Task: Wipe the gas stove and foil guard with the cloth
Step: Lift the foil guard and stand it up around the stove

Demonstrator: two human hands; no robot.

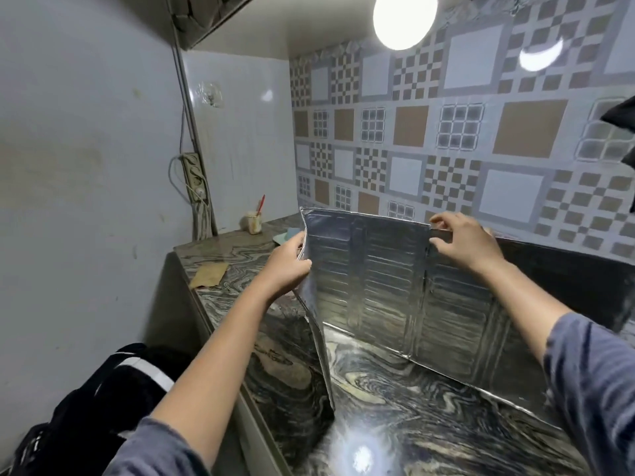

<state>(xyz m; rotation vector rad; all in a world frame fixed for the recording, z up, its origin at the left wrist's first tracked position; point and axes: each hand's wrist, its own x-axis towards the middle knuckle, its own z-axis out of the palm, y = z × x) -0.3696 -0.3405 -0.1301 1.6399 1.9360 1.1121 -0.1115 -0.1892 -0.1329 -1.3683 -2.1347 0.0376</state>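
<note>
Marbled tabletop [412, 417] carries foil guard [378, 280] upright; your left hand [288, 266] grips its left fold, right hand [464, 243] pinches its top edge.

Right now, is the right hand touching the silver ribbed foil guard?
Touching. The head view shows the right hand, its fingers curled over the silver ribbed foil guard's top edge, thumb against its front face.
</note>
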